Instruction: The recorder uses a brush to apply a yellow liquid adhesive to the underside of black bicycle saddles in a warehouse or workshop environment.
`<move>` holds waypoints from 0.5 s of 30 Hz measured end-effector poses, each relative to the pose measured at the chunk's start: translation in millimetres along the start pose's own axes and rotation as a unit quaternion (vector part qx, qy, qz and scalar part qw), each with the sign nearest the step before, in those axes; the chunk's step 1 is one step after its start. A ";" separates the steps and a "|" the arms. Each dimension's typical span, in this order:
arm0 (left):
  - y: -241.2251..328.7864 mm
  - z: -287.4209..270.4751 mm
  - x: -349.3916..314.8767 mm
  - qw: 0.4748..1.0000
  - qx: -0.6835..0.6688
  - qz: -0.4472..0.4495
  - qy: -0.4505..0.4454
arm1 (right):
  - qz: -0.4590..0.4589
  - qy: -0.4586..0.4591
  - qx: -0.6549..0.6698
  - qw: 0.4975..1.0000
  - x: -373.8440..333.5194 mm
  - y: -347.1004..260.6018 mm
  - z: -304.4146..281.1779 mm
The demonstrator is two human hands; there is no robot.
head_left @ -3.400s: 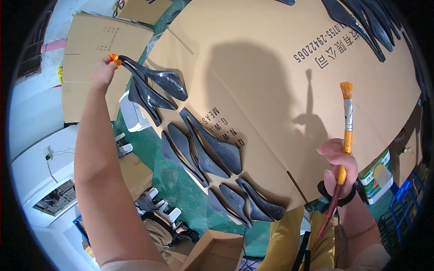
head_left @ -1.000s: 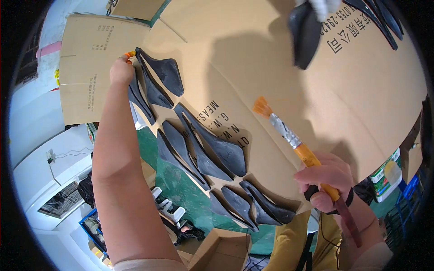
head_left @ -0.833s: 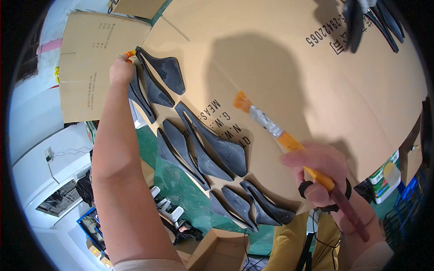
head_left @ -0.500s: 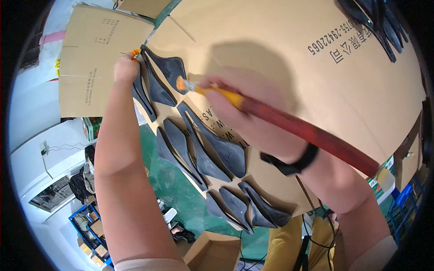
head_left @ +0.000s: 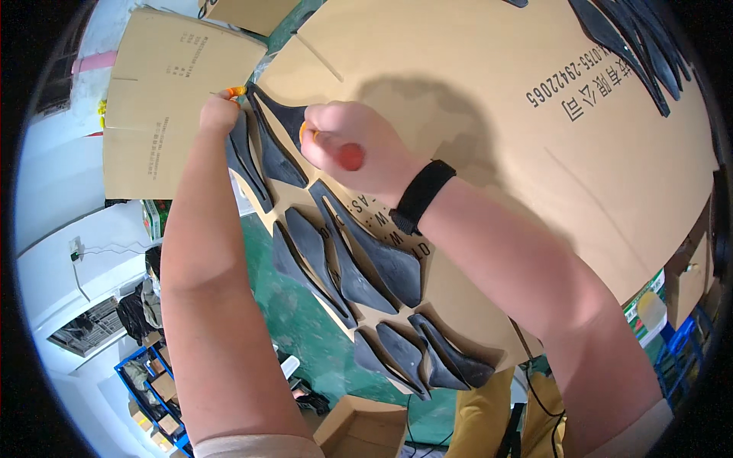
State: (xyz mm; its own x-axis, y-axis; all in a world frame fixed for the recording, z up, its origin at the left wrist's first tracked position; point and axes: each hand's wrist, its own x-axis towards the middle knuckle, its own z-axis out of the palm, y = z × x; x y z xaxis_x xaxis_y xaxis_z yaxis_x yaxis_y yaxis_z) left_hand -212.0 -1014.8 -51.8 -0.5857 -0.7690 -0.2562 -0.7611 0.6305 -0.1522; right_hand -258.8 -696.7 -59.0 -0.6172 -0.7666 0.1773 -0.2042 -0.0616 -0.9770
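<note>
Under both hands lies a large sheet of matt, tan corrugated cardboard [head_left: 489,69]. The dark grey, pointed rubbery pieces [head_left: 359,263] beside the right hand [head_left: 347,145] look smooth with a dull sheen. The glossy red brush handle [head_left: 350,156] in it looks lacquered.

Brush [head_left: 347,155]: red-handled, mostly hidden, upper centre.
Dark piece [head_left: 276,145]: black, pointed, flat on cardboard, upper left.

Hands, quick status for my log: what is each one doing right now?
Left hand: closed on a dark pointed piece.
Right hand: closed around the brush handle.
</note>
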 end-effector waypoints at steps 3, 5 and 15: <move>-12.9 6.3 10.8 0.990 -0.134 -0.006 0.046 | 0.006 -0.010 -0.006 1.000 2.5 -4.0 4.0; -30.7 -1.0 12.2 0.984 -0.161 -0.035 0.061 | 0.008 -0.010 -0.011 1.000 2.5 -12.9 9.6; -2.3 -46.9 -142.4 0.854 -0.487 0.008 0.180 | 0.015 -0.009 0.024 1.000 -1.5 -1.1 6.7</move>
State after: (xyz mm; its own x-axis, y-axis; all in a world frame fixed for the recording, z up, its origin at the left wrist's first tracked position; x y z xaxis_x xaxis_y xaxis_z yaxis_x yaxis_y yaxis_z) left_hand -139.9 -911.7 29.7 -0.5115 -0.8549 0.0865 -0.5204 0.3883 0.7606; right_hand -252.6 -699.8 -58.9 -0.6086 -0.7799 0.1459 -0.1482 -0.0689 -0.9866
